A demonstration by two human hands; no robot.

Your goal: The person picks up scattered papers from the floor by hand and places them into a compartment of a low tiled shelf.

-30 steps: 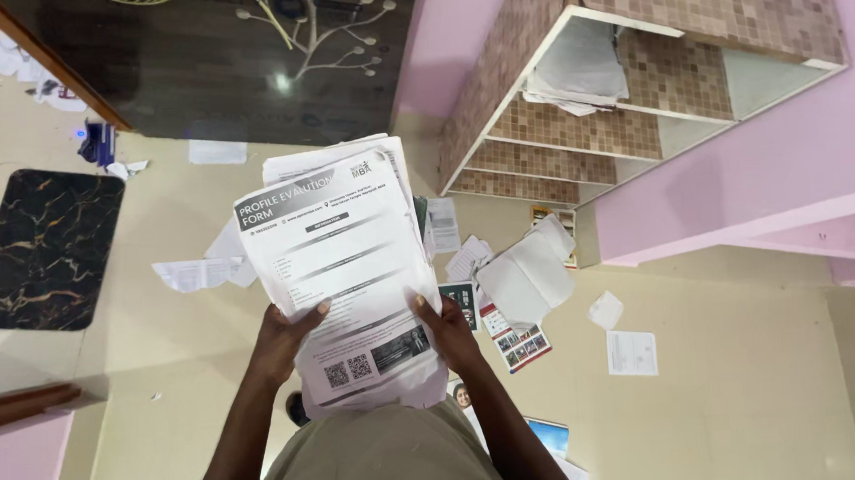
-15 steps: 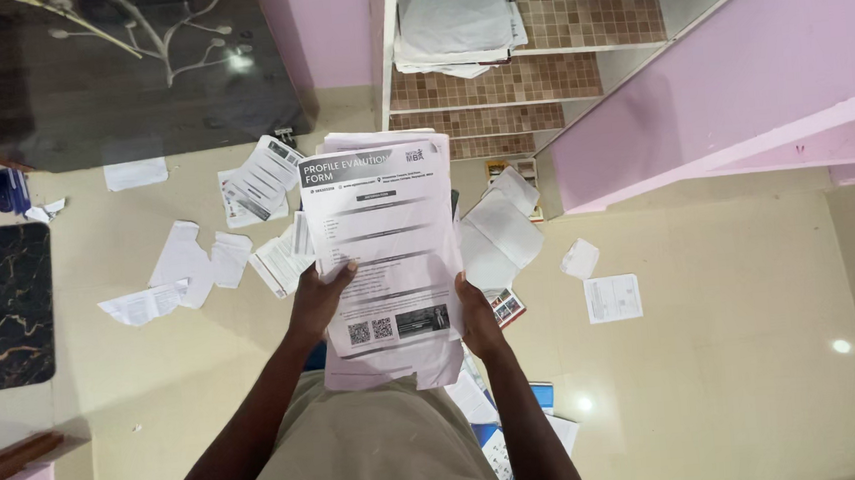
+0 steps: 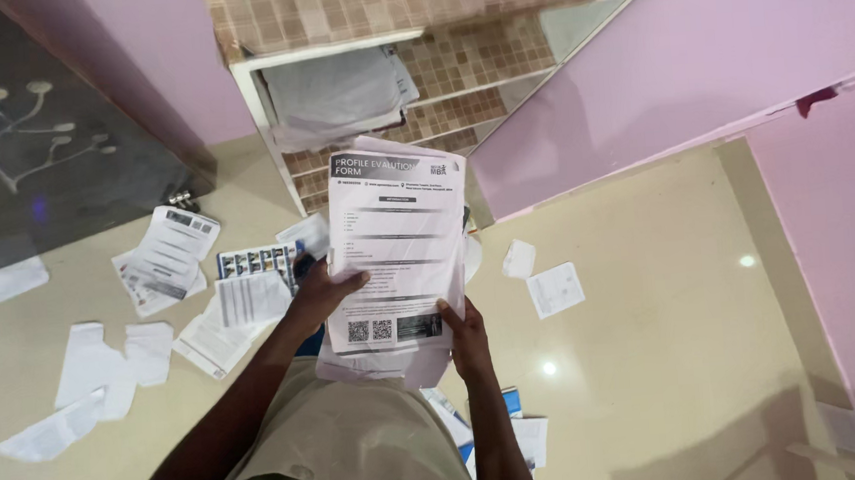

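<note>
In front of the chest: a stack of printed papers [image 3: 398,242] is held up over the floor, its top sheet a form with a dark header band and two square codes near its lower edge
Left hand [image 3: 323,295]: clasps the stack at its left edge, thumb lying across the top sheet, fingers hidden behind the paper
Right hand [image 3: 467,335]: grips the stack at its lower right corner, thumb on the front, the rest of the fingers behind
Stack: slightly fanned, several sheets sticking out above and below the top form, tilted a little to the right
Floor [image 3: 676,353]: glossy cream tiles with light spots reflected on them
Loose sheets on the left [image 3: 163,258]: scattered white printed pages and folded scraps lie well apart from the hands
Small papers on the right [image 3: 554,289]: two pale sheets lie just beside each other near the pink wall
Shelf unit [image 3: 416,70]: covered in brown mosaic tiling, white-edged, stands just beyond the stack, with a pile of pale papers [image 3: 337,91] lying in its upper compartment
Pink wall [image 3: 714,39]: runs along the right side
Dark glossy panel [image 3: 30,147]: patterned with pale branches, fills the upper left
</note>
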